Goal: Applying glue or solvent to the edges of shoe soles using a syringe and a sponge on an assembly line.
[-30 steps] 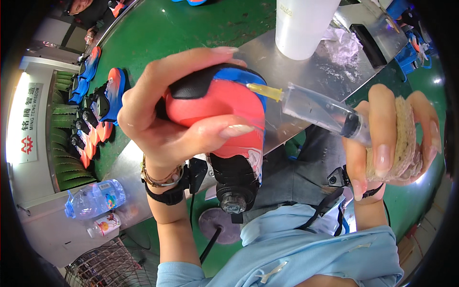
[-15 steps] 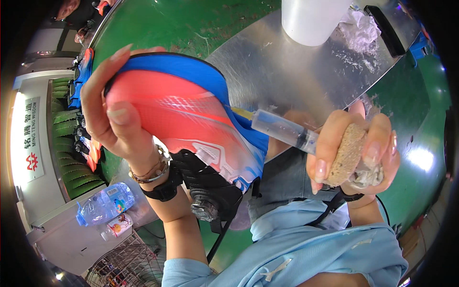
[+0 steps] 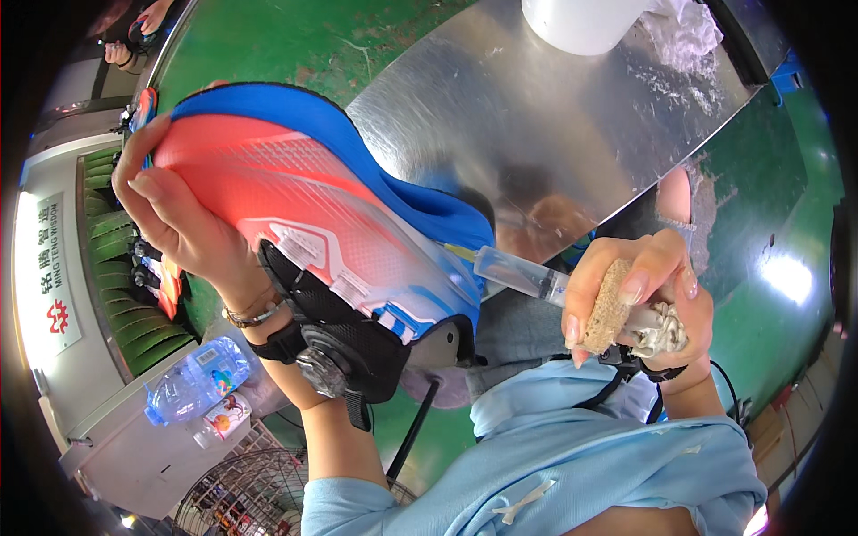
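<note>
A coral, white and blue sports shoe (image 3: 295, 192) lies on its side in the air, its blue sole edge facing up and away. My left hand (image 3: 192, 223) is closed around its toe end, some fingers hidden behind it. My right hand (image 3: 670, 277) grips a clear syringe (image 3: 514, 272) whose yellowish tip meets the shoe's side, close to the blue sole edge; exact contact is hard to tell. The same hand also pinches a beige sponge block (image 3: 608, 308) and a crumpled whitish wad (image 3: 660, 332). Black material with a round dark knob (image 3: 322, 371) shows at the shoe's opening.
Beyond the shoe stretches a shiny metal table (image 3: 447, 98), bearing a white container (image 3: 572, 22) and crumpled white paper (image 3: 684, 36). Plastic bottles (image 3: 201, 380) lie at lower left, above a wire-guarded fan (image 3: 241, 491). Another person's hands (image 3: 154, 16) show at upper left.
My left hand has brought the shoe leftward and turned it, so more of its side and sole edge shows. My right hand has shifted slightly left with the syringe, whose tip now sits lower.
</note>
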`<state>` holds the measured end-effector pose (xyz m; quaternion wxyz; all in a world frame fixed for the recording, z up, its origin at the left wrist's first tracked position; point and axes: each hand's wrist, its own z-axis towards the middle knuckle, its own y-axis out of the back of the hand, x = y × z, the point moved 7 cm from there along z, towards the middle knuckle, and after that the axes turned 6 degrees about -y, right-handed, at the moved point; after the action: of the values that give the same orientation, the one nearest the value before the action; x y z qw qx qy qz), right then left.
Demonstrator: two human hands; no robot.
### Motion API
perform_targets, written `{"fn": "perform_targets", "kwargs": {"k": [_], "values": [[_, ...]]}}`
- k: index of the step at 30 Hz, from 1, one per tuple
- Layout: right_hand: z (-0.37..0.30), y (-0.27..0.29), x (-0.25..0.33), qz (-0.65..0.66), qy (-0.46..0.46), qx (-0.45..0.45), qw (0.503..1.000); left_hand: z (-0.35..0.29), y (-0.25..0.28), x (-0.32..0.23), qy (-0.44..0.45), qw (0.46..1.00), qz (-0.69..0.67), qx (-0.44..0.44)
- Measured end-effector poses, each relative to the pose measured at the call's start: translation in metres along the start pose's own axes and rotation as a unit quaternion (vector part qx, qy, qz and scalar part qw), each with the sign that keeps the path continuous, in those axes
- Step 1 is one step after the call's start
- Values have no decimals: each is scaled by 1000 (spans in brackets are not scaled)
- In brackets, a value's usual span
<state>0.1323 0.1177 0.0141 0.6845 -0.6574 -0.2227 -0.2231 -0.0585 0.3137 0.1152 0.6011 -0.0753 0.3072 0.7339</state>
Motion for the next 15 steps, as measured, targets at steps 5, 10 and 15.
{"fn": "perform_targets", "kwargs": {"k": [5,10,15], "values": [[-15,7,-5,-15,-30,-34,999,-1,7,20,35,999,-9,-31],[-26,17,-10,-10,-28,-60,998,-9,8,40,76,996,-30,-37],[-19,7,-8,-79,-33,18,996,-23,22,62,189,979,-13,-74]]}}
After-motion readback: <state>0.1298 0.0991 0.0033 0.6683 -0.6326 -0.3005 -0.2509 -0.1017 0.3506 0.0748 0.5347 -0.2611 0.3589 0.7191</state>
